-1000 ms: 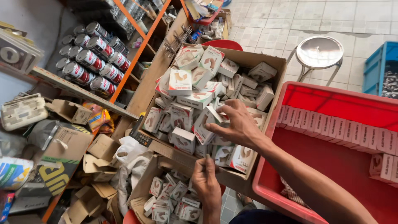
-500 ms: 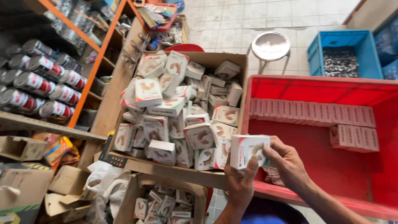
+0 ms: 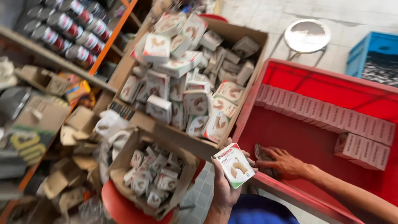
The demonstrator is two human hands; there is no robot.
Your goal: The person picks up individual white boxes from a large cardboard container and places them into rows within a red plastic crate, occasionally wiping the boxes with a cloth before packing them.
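Head view: the left hand (image 3: 226,186) grips a small white carton (image 3: 233,165) with red and green trim, low at centre frame, thumb and fingers closed on its narrow sides. It looks light and stiff but crushable, best held by the edges. The right hand (image 3: 284,162) presses spread fingers on a dark rag (image 3: 262,154) inside the red crate (image 3: 319,89), where matching cartons (image 3: 327,116) stand in rows. More fill the big cardboard box (image 3: 244,31) at upper centre.

Both hands are bare, the left hand (image 3: 226,188) and the right hand (image 3: 284,162); no gloves or rings. Forearms sleeveless; blue clothing (image 3: 259,210) at 6 o'clock.
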